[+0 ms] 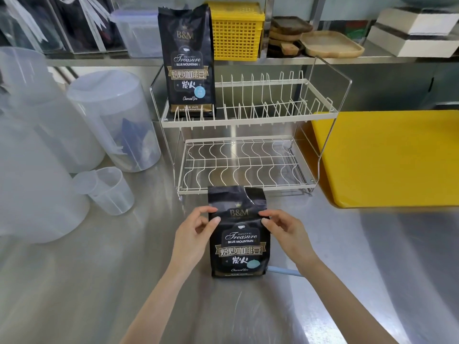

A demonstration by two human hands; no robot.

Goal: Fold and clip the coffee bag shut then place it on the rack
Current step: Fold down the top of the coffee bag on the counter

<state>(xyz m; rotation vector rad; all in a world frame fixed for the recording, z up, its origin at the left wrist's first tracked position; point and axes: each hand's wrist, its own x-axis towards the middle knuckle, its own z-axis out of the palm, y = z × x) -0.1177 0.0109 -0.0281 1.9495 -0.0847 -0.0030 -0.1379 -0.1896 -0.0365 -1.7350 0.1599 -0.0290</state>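
A black foil coffee bag (238, 234) is seen standing upright on a brushed steel counter (99, 281), just in front of a two-tier white wire rack (248, 120). Its front carries gold and white print, "B&M" near the top and a pale blue round sticker low on the right. The top of the bag is creased and bent over toward the back, and no clip is seen on it.

The bag is pinched at its upper edges from both sides. The left hand (196, 227) is loosely curled, thumb and fingertips touching the bag's left edge. The right hand (283, 227) is likewise half open, its fingertips laid against the right edge.

A pale blue bar (285, 271) (possibly the clip, though too little of it shows) lies on the counter beside the bag's base, under the right wrist.

A second, taller bag (187, 60) of the same kind stands at the left end of the rack's upper tier. Frosted plastic jugs (111, 120) are grouped at left; a smooth yellow board (387, 157) lies at right.
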